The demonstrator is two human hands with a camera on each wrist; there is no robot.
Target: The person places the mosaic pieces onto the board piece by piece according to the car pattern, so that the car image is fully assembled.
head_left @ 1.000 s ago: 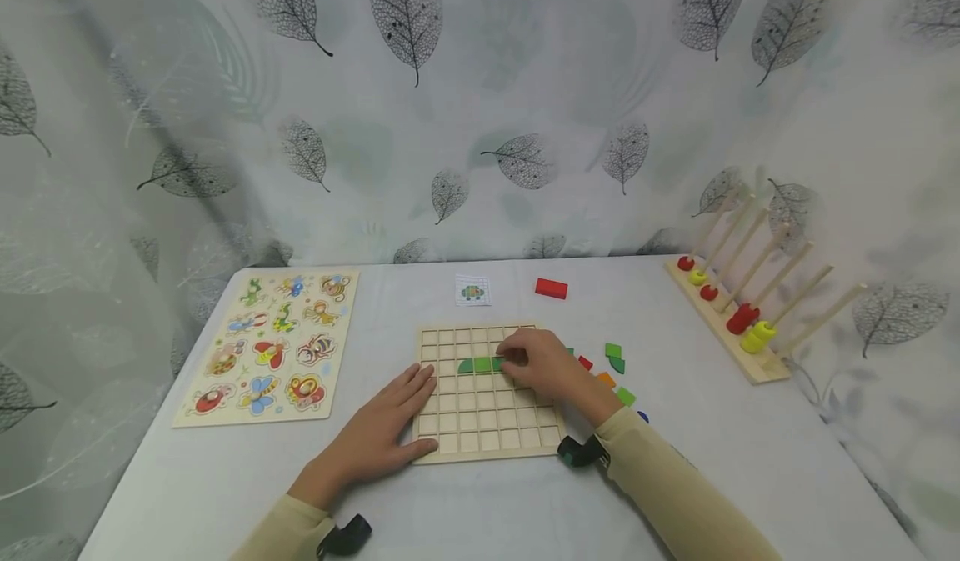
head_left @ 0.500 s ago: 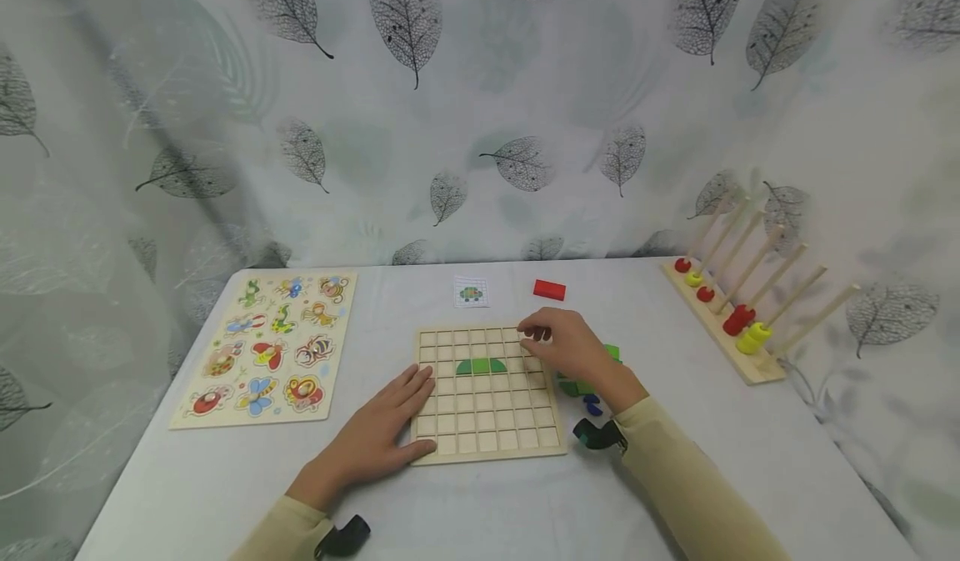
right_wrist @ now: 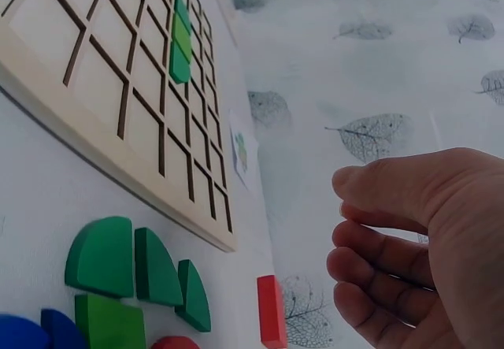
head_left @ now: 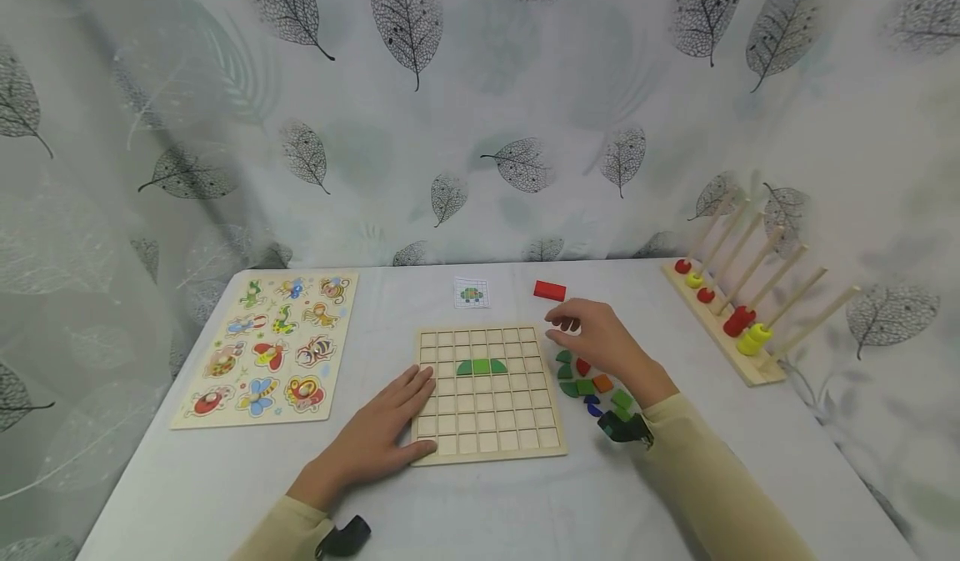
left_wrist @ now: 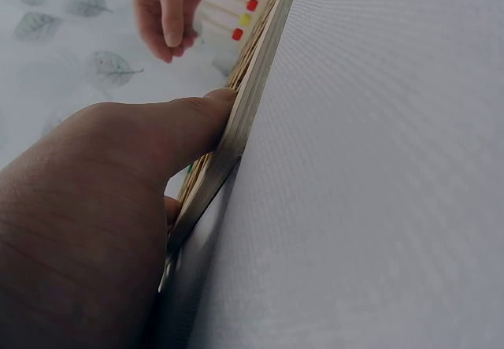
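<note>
Lying beyond grid [head_left: 487,420]: picture card [head_left: 472,293]

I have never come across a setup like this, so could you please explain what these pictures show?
There is no machine: a person works bare-handed. One picture looks down from the head; the others come from a camera on each wrist. The left hand rests on the edge of a wooden grid board holding three green pieces. The right hand, holding nothing visible, is raised near loose coloured pieces. Around them lie a picture card, red block, animal puzzle and peg stand.
</note>
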